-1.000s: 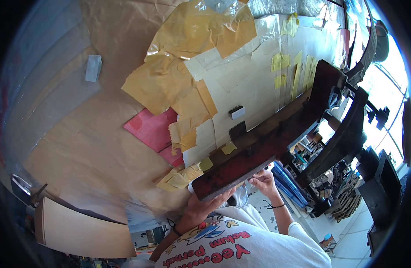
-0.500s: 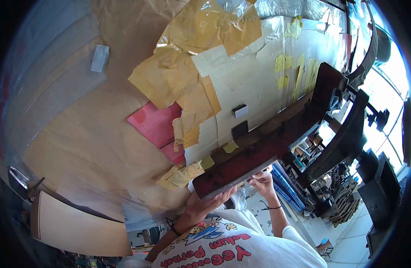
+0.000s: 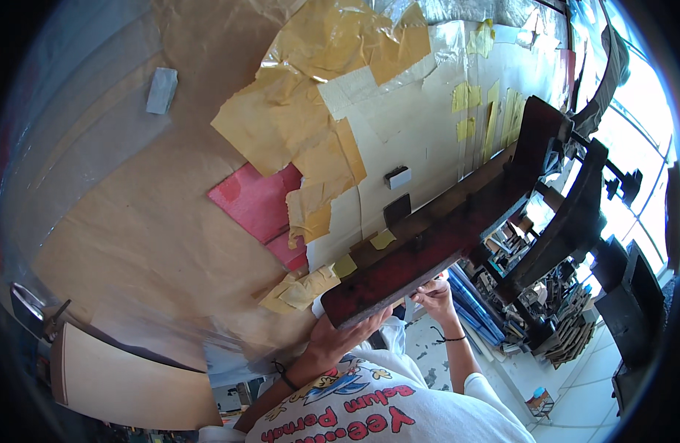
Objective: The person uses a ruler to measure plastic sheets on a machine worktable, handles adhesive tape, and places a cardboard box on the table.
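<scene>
A long, thick dark red bar [image 3: 428,255] slants from the lower middle toward the upper right, passing over my hands. My left hand [image 3: 338,341] is at its near end; the bar covers most of the fingers, so their grip cannot be made out. Farther right, my right hand [image 3: 434,295] is raised by the bar's lower edge. Its fingers are bent and pressed together; whatever they pinch is too small or hidden to name. Dark cords circle both wrists.
Brown paper and tape patches [image 3: 281,118] cover the surface left of the bar, with a red piece [image 3: 255,203] among them. A small white-topped block [image 3: 397,177] sits there. Dark metal machine parts [image 3: 554,229] flank the bar on the right. A pale curved panel [image 3: 133,380] stands lower left.
The view has shifted slightly. Both hands keep nearly the same places by the bar, with no visible change in grip.
</scene>
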`<action>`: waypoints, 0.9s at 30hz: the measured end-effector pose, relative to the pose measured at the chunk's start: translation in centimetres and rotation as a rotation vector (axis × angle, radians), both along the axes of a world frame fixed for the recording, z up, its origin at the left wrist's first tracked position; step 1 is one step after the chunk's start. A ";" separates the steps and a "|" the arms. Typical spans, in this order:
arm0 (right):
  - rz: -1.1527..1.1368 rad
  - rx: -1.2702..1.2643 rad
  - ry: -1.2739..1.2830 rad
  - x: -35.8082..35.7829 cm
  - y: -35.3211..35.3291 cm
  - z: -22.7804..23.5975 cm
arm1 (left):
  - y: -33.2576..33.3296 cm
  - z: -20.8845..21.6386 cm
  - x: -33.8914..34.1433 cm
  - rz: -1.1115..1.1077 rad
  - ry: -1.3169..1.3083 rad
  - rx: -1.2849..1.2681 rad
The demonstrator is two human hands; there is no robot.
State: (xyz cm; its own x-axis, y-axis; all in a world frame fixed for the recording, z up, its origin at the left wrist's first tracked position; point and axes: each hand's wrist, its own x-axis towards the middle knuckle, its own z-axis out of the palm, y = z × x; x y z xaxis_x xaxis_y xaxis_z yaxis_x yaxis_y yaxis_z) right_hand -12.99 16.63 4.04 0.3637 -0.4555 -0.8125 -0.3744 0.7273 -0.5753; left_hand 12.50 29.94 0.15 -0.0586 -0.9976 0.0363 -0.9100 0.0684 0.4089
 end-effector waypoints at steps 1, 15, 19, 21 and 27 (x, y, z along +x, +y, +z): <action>-0.006 0.005 -0.008 0.0 0.1 0.0 | -0.2 0.1 -0.1 -0.006 -0.009 0.007; 0.019 -0.012 0.033 -0.2 -0.8 0.3 | -0.6 0.6 -0.3 0.032 0.071 0.064; 0.009 0.008 0.063 0.3 -1.3 0.5 | -2.9 1.4 1.6 0.069 0.043 0.016; -0.003 0.001 0.046 1.0 -1.1 0.5 | -2.4 1.9 2.1 0.093 0.119 0.089; 0.029 -0.016 0.072 2.3 -0.1 0.6 | -3.4 5.1 6.3 0.172 0.555 0.157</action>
State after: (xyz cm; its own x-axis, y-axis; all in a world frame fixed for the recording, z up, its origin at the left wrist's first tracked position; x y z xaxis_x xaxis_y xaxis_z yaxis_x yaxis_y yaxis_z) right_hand -10.74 16.49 4.64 0.3174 -0.4590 -0.8298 -0.4361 0.7064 -0.5576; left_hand 18.84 26.53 5.21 0.0897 -0.9870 -0.1332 -0.5506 -0.1606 0.8192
